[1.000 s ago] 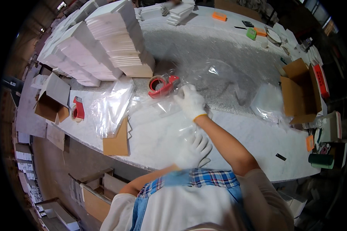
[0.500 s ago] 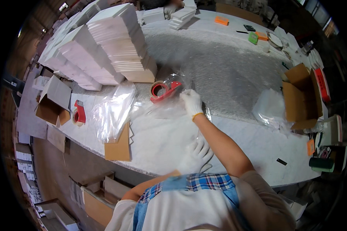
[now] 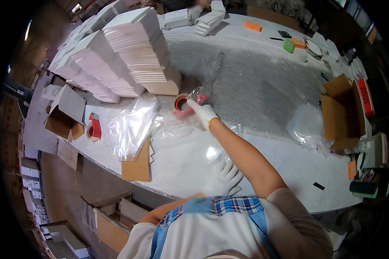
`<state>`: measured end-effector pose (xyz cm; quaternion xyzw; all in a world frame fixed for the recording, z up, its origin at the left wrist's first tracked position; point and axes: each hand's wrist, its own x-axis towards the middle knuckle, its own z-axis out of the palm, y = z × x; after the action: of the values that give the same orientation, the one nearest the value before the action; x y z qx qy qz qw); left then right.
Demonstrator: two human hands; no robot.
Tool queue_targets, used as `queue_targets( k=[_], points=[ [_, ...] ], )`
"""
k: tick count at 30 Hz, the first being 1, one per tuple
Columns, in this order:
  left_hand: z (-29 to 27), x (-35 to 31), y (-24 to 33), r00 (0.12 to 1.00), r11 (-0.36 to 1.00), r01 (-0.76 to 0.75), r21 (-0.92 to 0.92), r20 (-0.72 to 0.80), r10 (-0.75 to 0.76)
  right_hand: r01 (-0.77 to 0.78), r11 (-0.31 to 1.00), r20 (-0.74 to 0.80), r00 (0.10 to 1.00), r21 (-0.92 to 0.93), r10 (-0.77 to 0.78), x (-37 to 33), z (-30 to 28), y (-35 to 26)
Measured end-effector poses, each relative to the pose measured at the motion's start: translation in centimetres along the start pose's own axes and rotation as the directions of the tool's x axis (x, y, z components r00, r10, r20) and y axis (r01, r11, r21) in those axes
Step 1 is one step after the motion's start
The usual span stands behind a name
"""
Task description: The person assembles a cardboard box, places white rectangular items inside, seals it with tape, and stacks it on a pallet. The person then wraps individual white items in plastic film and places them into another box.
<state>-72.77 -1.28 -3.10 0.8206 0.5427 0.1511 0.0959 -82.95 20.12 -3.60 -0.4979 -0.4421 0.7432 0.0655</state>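
My right hand (image 3: 203, 114), in a white glove, is closed over a red tape dispenser (image 3: 183, 113) beside the tall stack of white slabs. The dispenser's tape roll shows left of my fingers, and part of its red body is hidden by the glove. Close to my body, my left hand (image 3: 227, 180) lies flat with its gloved fingers spread, on a pale surface at the table's near side. Clear plastic film (image 3: 212, 153) stretches just beyond its fingertips and around the dispenser.
Tall stacks of white slabs (image 3: 138, 47) stand at the far left. Plastic bags (image 3: 132, 125), cardboard (image 3: 136, 166), a second red tape dispenser (image 3: 94, 126) and an open carton (image 3: 67, 112) are to the left. Another carton (image 3: 341, 114) sits right. Across the table, a person's gloved hand (image 3: 193, 15) touches slabs.
My right hand has moved left onto the tape dispenser and closed over it. The film beside it has shifted. My left hand stays flat, and the whole view has shifted slightly.
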Motion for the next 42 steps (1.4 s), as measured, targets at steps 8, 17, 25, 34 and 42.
queue_targets(
  k=[8,17,25,34,42],
  points=[
    [1.1,-0.5,0.3,0.998,0.998,0.058,0.005,-0.019,-0.058,0.165,0.972,0.083,0.98,0.168,-0.181,-2.2,-2.9,0.2],
    [-1.3,2.1,1.4,0.992,0.991,0.089,-0.103,0.102,-0.079,0.268,0.86,-0.258,0.952,0.434,-0.166,-7.1,-27.2,1.7],
    [0.2,2.8,1.3,0.998,0.997,0.018,-0.08,0.06,-0.014,0.148,0.966,-0.902,0.35,-0.212,-0.252,-11.6,-56.4,5.1],
    [1.5,3.2,0.8,0.997,1.0,0.002,-0.025,0.077,-0.001,0.205,0.969,-0.966,-0.186,0.139,0.178,-14.5,-67.4,7.5],
    [1.4,2.7,0.7,1.0,1.0,-0.008,-0.01,0.017,0.008,0.765,0.59,-0.927,0.369,0.259,-0.071,-14.9,-64.7,8.8]
  ],
)
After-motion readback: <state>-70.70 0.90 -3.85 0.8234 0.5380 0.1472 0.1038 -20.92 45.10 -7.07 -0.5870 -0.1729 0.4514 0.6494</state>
